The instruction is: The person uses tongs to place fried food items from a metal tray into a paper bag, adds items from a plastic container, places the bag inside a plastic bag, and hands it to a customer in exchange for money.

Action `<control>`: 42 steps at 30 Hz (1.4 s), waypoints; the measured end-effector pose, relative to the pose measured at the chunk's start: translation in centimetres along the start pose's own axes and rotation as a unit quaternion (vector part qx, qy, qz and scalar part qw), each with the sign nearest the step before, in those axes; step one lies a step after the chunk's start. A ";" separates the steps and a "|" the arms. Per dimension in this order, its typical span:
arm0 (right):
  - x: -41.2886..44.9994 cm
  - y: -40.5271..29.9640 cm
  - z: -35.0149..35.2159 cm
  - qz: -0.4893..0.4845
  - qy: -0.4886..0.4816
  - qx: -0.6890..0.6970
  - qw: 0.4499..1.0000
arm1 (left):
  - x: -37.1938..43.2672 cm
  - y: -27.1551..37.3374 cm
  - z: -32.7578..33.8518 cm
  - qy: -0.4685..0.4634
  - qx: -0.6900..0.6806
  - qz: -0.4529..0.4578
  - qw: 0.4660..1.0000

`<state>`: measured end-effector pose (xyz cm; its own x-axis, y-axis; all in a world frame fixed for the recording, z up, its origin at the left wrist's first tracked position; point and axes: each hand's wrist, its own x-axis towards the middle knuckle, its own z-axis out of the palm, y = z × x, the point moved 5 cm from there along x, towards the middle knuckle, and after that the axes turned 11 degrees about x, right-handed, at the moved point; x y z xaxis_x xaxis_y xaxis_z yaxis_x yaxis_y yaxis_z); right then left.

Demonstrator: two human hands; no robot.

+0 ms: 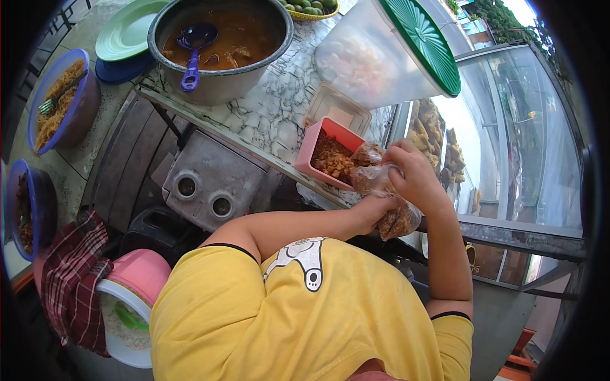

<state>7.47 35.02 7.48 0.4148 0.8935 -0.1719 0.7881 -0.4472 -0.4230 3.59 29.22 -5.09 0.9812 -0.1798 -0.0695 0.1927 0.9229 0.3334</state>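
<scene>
A clear plastic bag (399, 224) of brown crumbly food is between my hands at the near edge of the table. My left hand (374, 213) grips it around the middle, just above its filled lower part. Higher up, my right hand (411, 169) pinches the bunched plastic. Right beside it stands a pink plastic box (307, 147) with reddish-brown fried shreds (332, 161) inside. More bagged food (367, 155) rests at the box's right side, partly hidden by my right hand. Behind the box lies a clear lid (313, 108).
A large metal pot (217, 83) of brown broth holds a purple ladle (190, 74). A clear tub with a green lid (421, 43) stands near a glass display case (519, 138) of fried food. Purple bowls (93, 102) are at left. A rice container (109, 345) sits low beside me.
</scene>
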 end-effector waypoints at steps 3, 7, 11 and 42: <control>-1.0 -0.6 -1.4 0.010 0.049 0.018 0.999 | -0.2 0.3 -0.3 -0.038 0.023 0.022 0.999; -2.5 -0.4 -2.1 0.042 0.096 0.042 0.994 | -1.6 1.0 -0.1 -0.034 0.109 -0.010 0.993; -4.4 -0.1 -2.2 0.078 0.142 0.094 0.982 | -3.4 2.2 -0.4 -0.022 0.202 -0.014 0.979; -14.1 0.0 -1.6 -0.004 0.383 0.284 0.879 | -10.5 12.9 -3.3 0.175 0.557 0.142 0.799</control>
<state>2.37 22.34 11.35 0.7661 0.5100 0.3912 0.5290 -0.1546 -0.8344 -4.24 44.14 -3.16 0.9626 0.2687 -0.0357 0.0375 -0.0015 0.9993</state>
